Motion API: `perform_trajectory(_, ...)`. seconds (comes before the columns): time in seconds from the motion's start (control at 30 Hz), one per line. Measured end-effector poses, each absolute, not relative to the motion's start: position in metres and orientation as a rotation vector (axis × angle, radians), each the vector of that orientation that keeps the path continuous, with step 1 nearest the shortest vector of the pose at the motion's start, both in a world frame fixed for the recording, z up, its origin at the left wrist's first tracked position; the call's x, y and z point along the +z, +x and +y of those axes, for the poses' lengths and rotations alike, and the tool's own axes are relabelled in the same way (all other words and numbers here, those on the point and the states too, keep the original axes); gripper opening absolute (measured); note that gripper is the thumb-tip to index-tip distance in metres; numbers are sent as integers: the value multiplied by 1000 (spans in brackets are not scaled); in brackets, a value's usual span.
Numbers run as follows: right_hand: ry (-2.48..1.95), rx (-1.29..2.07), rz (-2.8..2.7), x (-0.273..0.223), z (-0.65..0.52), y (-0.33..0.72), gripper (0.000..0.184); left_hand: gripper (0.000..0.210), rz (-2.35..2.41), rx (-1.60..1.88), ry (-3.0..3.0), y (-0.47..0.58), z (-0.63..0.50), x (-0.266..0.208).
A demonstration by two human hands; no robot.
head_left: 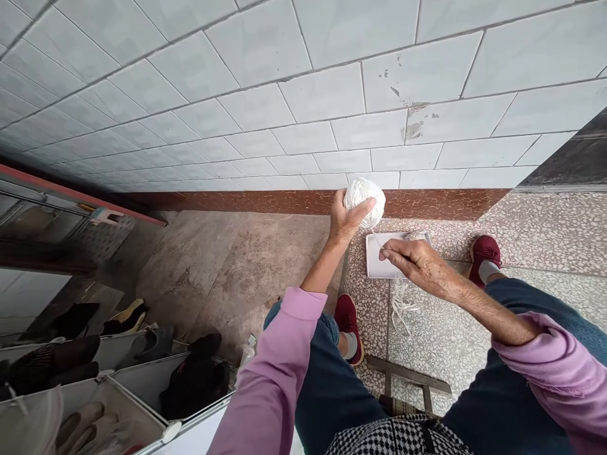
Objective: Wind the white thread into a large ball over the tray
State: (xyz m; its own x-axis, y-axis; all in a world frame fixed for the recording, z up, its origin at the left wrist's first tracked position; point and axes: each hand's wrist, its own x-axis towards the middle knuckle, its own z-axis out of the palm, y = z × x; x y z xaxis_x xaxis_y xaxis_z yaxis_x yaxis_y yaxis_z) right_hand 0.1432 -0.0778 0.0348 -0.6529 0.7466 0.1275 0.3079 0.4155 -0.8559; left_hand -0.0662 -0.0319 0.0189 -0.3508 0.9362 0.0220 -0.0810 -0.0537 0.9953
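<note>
My left hand (346, 218) is wrapped round a ball of white yarn (364, 201), held up in front of the tiled wall. A strand of yarn (376, 239) runs from the ball down to my right hand (417, 262), whose fingers are pinched on it. Below my right hand lies a shallow white tray (372, 273) on the floor, partly covered by the hand. Something pale and bundled sits at the tray's far right corner, too hidden to name. Loose white strands (403, 303) lie on the terrazzo floor beside the tray.
A white tiled wall (313, 139) with a brown skirting strip (265, 202) rises ahead. My red shoes (347, 319) stand on either side of the tray. Between my legs is a wooden stool (408, 373). At the lower left is a shoe rack (137, 401) holding several shoes.
</note>
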Motion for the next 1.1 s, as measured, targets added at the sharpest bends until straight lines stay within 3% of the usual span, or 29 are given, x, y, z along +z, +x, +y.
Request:
perform_trajectory(0.27,-1005,775,-2194,61,-44,180,42,67,1163,1053,1226,-58,-55,18)
perform_trajectory(0.53,-1101,728,-2033,62,-28,204,37,77,921,798,1199,-55,-70,23)
perform_trajectory(0.73,-979,902,-1929,53,-24,192,49,90,782,787,1076,-51,-76,24)
perform_trajectory(0.93,-851,1251,-1715,44,-32,168,62,97,836,986,1038,-50,-78,26)
perform_trajectory(1.1,-919,1247,-1613,31,-38,151,53,101,814,1125,955,-47,-73,23)
